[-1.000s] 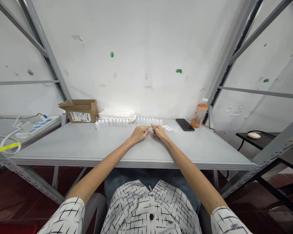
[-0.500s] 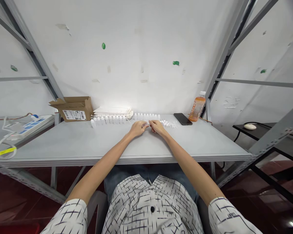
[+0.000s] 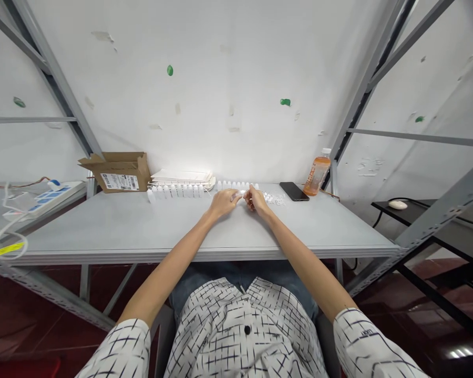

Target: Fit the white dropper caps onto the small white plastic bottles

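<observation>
My left hand [image 3: 224, 203] and my right hand [image 3: 255, 200] meet above the middle of the grey table [image 3: 142, 231]. Between their fingertips is a small white piece [image 3: 241, 193], perhaps a little bottle; my left fingers are closed on it. The fingers of my right hand are pinched at its right end, and what they hold is too small to name. Behind my hands stands a row of small white bottles [image 3: 230, 185]. Another row of white bottles [image 3: 177, 191] is on the left. A pile of tiny white parts [image 3: 275, 199] lies just right of my right hand.
A cardboard box [image 3: 122, 173] and stacked white papers [image 3: 181, 177] are at the back left. At the back right are a black phone [image 3: 294, 191] and an orange drink bottle [image 3: 317, 172]. A power strip [image 3: 55, 199] lies at far left. Metal posts flank the table.
My right hand has turned and its fingers have risen slightly. More of the white piece shows between my hands. The whole view has shifted a little.
</observation>
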A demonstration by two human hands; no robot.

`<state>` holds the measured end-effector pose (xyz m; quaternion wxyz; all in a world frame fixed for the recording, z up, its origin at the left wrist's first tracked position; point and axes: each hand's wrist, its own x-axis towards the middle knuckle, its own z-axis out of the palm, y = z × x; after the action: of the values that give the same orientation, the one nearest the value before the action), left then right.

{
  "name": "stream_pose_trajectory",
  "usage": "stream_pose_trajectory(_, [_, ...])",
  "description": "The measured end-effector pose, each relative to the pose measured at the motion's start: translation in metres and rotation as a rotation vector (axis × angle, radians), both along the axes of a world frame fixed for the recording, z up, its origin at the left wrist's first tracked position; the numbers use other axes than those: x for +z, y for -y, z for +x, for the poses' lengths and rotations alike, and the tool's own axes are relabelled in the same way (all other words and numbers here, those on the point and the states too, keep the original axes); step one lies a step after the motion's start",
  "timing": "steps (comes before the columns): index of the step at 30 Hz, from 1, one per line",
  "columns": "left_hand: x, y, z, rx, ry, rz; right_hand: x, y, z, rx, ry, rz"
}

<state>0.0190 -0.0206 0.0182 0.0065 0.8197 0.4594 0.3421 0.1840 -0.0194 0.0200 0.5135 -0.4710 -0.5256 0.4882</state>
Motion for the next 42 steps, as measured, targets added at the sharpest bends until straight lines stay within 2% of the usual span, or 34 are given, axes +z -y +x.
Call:
stream_pose_trajectory(5, [0.004, 0.002, -0.003, -0.041, 0.072, -0.126, 0.006, 0.002, 0.007, -0.037, -0.024, -0.048])
stream_pose_trajectory(10, [0.007, 0.002, -0.003, -0.204, 0.33, -0.359, 0.008, 0.005, 0.007, -0.021, -0.051, -0.027])
stream_pose_trajectory(13, [0.008, 0.001, -0.004, -0.244, 0.448, -0.457, 0.01, 0.007, 0.007, 0.016, -0.059, -0.023])
stream_pose_trajectory(22, [0.004, 0.0, -0.006, -0.237, 0.473, -0.435, 0.008, 0.005, 0.006, 0.067, -0.104, 0.064])
stream_pose_trajectory(28, [0.003, -0.002, -0.004, -0.308, 0.559, -0.539, 0.01, 0.002, 0.011, 0.051, -0.195, 0.105])
stream_pose_trajectory(32, [0.005, -0.004, -0.003, -0.308, 0.596, -0.514, 0.012, 0.002, 0.013, 0.074, -0.254, 0.13])
stream_pose_trajectory(42, [0.009, -0.003, -0.003, -0.324, 0.653, -0.563, 0.015, 0.007, 0.014, 0.088, -0.216, 0.134])
